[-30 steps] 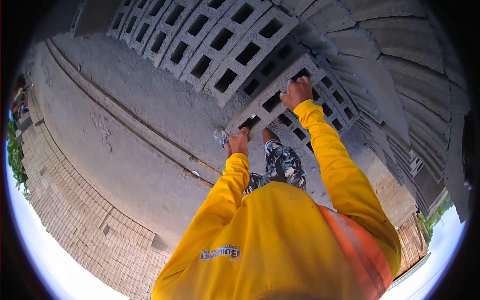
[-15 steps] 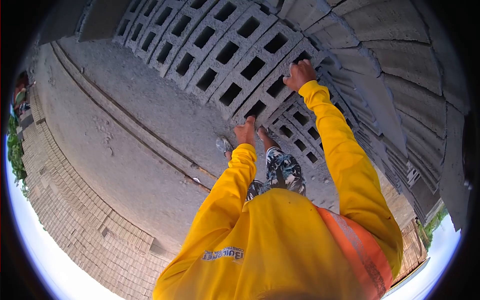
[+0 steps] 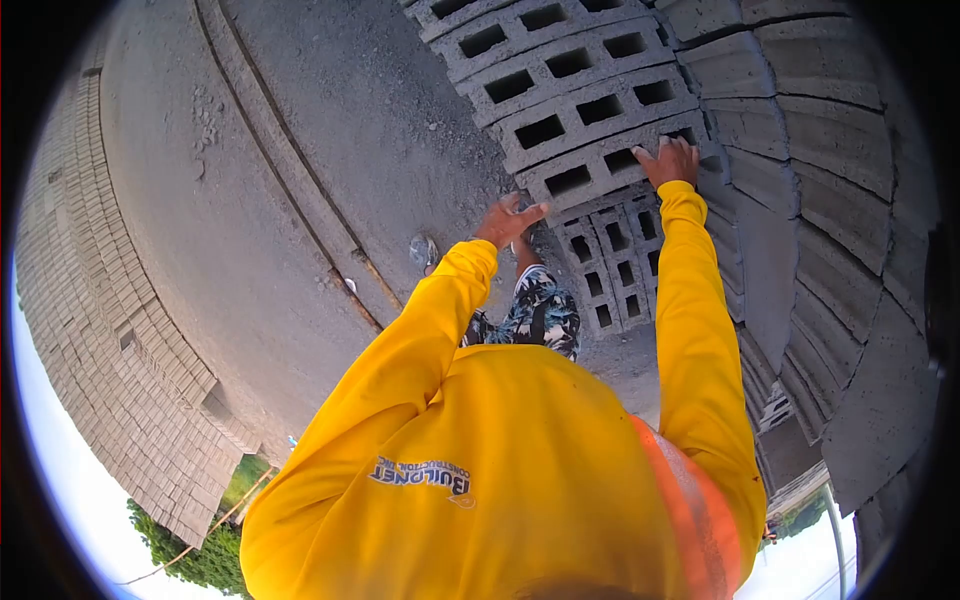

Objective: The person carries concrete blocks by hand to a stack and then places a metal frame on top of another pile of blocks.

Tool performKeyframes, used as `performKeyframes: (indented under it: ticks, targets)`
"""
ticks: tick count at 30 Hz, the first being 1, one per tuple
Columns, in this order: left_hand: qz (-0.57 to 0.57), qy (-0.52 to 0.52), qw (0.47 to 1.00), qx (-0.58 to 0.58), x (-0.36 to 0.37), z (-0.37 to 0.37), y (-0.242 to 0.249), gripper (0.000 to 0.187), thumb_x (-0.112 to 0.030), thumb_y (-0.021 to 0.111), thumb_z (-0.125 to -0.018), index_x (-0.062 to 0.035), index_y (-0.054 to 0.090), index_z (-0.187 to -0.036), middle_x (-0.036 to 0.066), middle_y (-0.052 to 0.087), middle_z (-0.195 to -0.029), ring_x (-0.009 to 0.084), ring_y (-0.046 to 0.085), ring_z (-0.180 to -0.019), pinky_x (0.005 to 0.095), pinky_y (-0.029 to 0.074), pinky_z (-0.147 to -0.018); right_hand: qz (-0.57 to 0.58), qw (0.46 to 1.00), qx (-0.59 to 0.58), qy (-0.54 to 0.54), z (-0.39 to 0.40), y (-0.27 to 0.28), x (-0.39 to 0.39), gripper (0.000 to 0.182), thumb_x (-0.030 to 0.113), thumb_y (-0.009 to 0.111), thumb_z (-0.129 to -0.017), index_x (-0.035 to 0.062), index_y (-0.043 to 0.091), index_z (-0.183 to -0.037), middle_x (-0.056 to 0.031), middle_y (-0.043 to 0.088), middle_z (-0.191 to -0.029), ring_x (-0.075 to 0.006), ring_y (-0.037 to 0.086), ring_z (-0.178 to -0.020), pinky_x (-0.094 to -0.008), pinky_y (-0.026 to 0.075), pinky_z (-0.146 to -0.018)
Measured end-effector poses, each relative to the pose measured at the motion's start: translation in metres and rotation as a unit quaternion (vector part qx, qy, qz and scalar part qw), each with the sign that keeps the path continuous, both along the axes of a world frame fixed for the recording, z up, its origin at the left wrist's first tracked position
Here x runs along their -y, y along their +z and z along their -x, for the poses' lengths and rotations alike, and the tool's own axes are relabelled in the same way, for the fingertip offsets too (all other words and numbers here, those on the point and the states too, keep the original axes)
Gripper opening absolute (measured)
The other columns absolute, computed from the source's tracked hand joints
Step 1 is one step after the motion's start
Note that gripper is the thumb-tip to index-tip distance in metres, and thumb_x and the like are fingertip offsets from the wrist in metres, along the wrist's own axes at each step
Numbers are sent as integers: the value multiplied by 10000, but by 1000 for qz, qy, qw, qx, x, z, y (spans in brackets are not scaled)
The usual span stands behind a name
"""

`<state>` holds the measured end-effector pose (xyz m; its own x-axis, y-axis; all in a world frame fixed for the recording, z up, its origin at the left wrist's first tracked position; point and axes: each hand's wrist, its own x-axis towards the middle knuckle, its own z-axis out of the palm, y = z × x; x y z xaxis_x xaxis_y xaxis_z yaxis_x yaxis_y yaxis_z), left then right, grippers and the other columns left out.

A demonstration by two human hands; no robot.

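Note:
A row of grey hollow concrete blocks (image 3: pixel 590 108) lies with the holes facing up. The nearest block (image 3: pixel 595 173) sits on top of lower blocks. My right hand (image 3: pixel 672 160) is on the right end of that nearest block, fingers curled over its edge by a hole. Close to the block's left end is my left hand (image 3: pixel 511 220), its thumb and fingers apart and nothing in it. Whether its fingertips touch the block is hard to tell.
Lower blocks (image 3: pixel 618 255) stand below the row. A tall stack of blocks (image 3: pixel 820 150) rises on the right. Two long thin strips (image 3: pixel 290 160) cross the grey ground at left. Rows of stacked blocks (image 3: pixel 110 340) line the far left.
My left hand has come off the block's left hole and its fingers have spread. My right hand stays at the right end. The view has turned, shifting the blocks up and right.

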<state>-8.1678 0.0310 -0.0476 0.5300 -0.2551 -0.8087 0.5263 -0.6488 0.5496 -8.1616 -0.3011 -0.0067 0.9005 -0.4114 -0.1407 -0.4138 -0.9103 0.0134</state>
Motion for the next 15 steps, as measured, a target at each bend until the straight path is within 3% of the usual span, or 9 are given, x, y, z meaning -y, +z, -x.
performKeyframes:
  ticks: [4,7,8,9,10,11,12,13,15]
  targets:
    - [-16,67,997,32,-132,13,36,673,-431,653,-851,37,495,-1308,227,569,-1265,322,549,-1184,348,440,-977,-92,981,91,-147,48,14,-33,492,454,642,-835,46,651,-1110,-166,667,-1085,-322,586,-1086,-410,405,-982]
    - [-56,233,970,47,-274,58,-1,545,-403,643,-855,20,598,-1198,191,644,-1144,298,618,-1068,342,475,-910,-256,926,105,-256,121,-8,-73,436,385,696,-800,18,674,-1033,-134,701,-982,-270,668,-884,-339,501,-807]
    - [-74,272,959,37,-330,82,-35,525,-409,638,-847,11,630,-1161,195,665,-1096,313,627,-1053,354,468,-915,-247,941,25,-231,154,-20,-85,378,336,706,-804,10,686,-994,-121,703,-944,-225,667,-868,-321,501,-788]
    - [-93,289,952,37,-381,106,-51,481,-399,634,-848,5,659,-1107,186,682,-1036,303,644,-1008,361,477,-883,-337,909,-6,-244,198,-47,-99,333,289,709,-809,7,688,-986,-112,700,-930,-215,671,-825,-306,513,-756]
    - [-111,303,946,36,-430,132,-63,443,-390,630,-850,-1,687,-1052,178,699,-976,294,660,-962,367,486,-851,-409,853,-94,-310,213,-19,-147,297,248,712,-810,7,687,-981,-97,698,-903,-196,670,-779,-304,522,-710]
    - [-136,308,941,33,-476,158,-65,430,-386,624,-850,-4,694,-1035,168,705,-945,291,667,-927,364,489,-832,-452,819,-141,-323,257,-43,-162,298,239,732,-791,-3,686,-959,-89,694,-850,-197,648,-704,-306,495,-625]
    - [-160,316,935,30,-517,185,-65,418,-382,618,-851,-8,700,-1017,158,711,-914,288,675,-891,361,492,-813,-434,788,-206,-384,266,-12,-212,295,221,745,-779,4,684,-968,-98,695,-840,-186,633,-671,-315,479,-586]
    - [-188,307,933,17,-550,203,-50,396,-397,592,-863,-29,701,-960,113,704,-848,252,665,-803,370,503,-712,-412,772,-327,-357,271,11,-247,417,365,717,-778,47,672,-1044,-136,706,-967,-235,695,-841,-389,520,-695]
    - [-143,420,892,-84,-588,218,12,392,-434,587,-882,-62,658,-983,12,630,-782,152,568,-666,339,448,-555,-365,760,-430,-324,286,29,-305,476,391,689,-788,32,647,-1099,-166,695,-1008,-300,678,-914,-426,509,-761]
